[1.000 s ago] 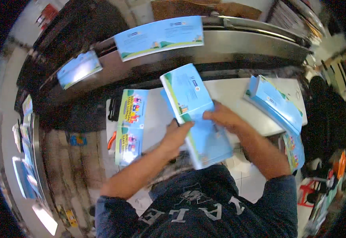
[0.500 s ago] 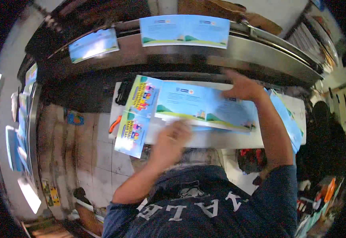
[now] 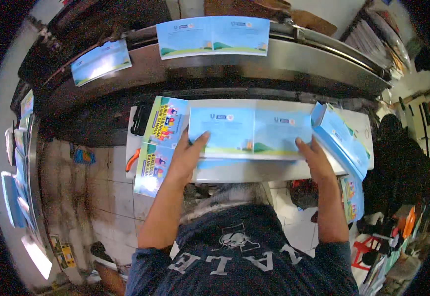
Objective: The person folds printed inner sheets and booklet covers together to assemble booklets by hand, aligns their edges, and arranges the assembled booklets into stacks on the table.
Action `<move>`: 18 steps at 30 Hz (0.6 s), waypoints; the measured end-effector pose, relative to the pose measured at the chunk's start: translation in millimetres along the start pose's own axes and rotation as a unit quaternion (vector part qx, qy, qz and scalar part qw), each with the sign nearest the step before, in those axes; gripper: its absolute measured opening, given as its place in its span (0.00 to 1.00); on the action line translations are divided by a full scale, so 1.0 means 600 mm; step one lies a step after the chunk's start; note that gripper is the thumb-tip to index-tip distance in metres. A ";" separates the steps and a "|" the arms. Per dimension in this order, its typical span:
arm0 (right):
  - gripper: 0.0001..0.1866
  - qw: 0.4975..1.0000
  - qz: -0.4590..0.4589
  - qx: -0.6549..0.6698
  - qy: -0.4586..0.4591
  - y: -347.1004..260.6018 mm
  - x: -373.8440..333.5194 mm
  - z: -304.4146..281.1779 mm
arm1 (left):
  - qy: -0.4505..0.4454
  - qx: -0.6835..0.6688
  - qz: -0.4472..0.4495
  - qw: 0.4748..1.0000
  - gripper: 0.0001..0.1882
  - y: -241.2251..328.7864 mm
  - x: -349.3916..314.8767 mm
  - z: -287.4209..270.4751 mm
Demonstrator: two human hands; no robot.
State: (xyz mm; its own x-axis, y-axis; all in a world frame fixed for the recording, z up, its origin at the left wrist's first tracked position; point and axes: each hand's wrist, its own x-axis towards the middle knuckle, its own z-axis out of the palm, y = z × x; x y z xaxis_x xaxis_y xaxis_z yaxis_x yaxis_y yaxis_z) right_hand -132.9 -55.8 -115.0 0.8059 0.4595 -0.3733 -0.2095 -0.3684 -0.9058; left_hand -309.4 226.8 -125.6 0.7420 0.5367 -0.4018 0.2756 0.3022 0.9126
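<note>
A stack of light blue printed sheets (image 3: 252, 123) with green hills along the lower edge lies across the white tabletop (image 3: 244, 172). My left hand (image 3: 187, 153) grips the stack's left end, thumb on top and fingers mostly hidden at the side. At the opposite end my right hand (image 3: 316, 153) does the same, its thumb pressing near the lower right corner. Left of the stack lie colourful printed sheets (image 3: 158, 143) with cartoon figures, overhanging the table's near edge. To the right, a slanted pile of blue sheets (image 3: 340, 138) rests at the table's end.
An orange-handled tool (image 3: 133, 160) and a black object (image 3: 138, 120) lie at the table's left end. Beyond the table, a long metal machine bar (image 3: 215, 66) carries a blue double sheet (image 3: 213, 37) and another blue sheet (image 3: 101, 61). A red stool (image 3: 367, 251) stands low at right.
Both hands, blurred and apart over the sheets before, now hold the stack's two ends. The stack lies straighter and its edges look more even. The view has shifted slightly.
</note>
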 end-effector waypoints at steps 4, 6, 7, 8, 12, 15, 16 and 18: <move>0.39 0.997 -0.044 -0.052 -0.030 -0.025 -0.009 0.030 | 0.036 -0.069 0.021 0.997 0.36 0.000 -0.027 -0.023; 0.41 0.996 -0.039 -0.073 -0.047 -0.031 0.005 0.029 | 0.038 -0.078 0.016 0.996 0.36 -0.002 -0.024 -0.035; 0.42 0.974 -0.096 -0.206 0.022 -0.044 0.008 0.029 | 0.054 -0.072 0.064 0.994 0.37 -0.004 -0.027 -0.036; 0.43 0.926 -0.154 -0.331 0.091 -0.059 0.007 0.032 | 0.065 -0.074 0.064 0.993 0.37 -0.011 -0.034 -0.041; 0.44 0.723 -0.387 -0.562 -0.103 -0.150 -0.030 0.136 | 0.225 0.055 0.248 0.941 0.33 -0.047 -0.098 -0.033; 0.42 0.642 -0.399 -0.634 -0.163 -0.131 -0.012 0.173 | 0.232 0.266 0.420 0.836 0.25 -0.080 -0.169 -0.029; 0.42 0.637 -0.410 -0.630 -0.172 -0.132 -0.005 0.180 | 0.229 0.336 0.421 0.811 0.22 -0.089 -0.201 -0.029; 0.38 0.652 -0.354 -0.635 -0.217 -0.147 0.005 0.168 | 0.179 0.269 0.474 0.819 0.19 -0.162 -0.220 -0.031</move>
State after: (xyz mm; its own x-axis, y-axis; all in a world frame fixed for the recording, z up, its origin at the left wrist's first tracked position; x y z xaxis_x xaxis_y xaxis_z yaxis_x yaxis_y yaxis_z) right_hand -167.9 59.5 -56.4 0.1620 0.9615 -0.2221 0.9786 -0.1854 -0.0889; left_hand -445.4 141.3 -163.1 0.5785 0.5553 0.5974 -0.0199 -0.7226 0.6910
